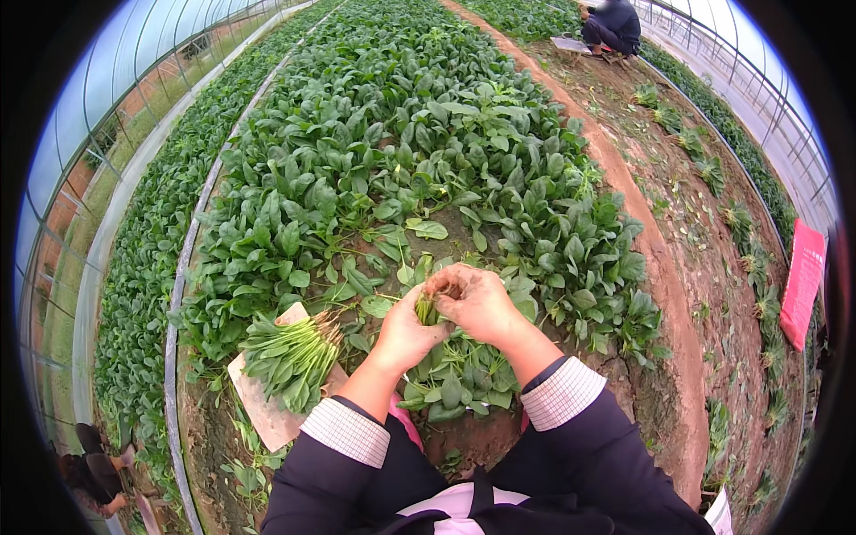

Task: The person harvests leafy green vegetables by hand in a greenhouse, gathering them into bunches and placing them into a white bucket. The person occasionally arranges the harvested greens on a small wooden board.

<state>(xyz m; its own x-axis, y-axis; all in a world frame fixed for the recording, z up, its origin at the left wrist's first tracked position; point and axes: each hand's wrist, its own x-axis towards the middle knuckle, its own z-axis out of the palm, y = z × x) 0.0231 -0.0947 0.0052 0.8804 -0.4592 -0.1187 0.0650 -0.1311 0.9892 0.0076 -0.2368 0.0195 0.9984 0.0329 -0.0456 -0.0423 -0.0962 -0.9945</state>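
My left hand (408, 331) is closed around the stems of a small bunch of leafy greens (425, 309), which look like spinach. Against the upper end of that bunch, the soil-stained fingers of my right hand (471, 301) are bent; whether they pinch a stem is hidden. Below both hands, leaves (455, 381) spread between my knees. To the left, a larger pile of cut greens (294, 358), roots pointing right, lies on a pale board (257, 408). Beyond my hands, dense plants (401, 134) grow in the bed.
A soil ridge (642, 221) runs along the right. Past it, bunches of greens (735, 221) lie in a row near a pink bag (802, 284). A grey pipe-like edging (180, 281) borders the bed at left. One person crouches at upper right, another person at lower left.
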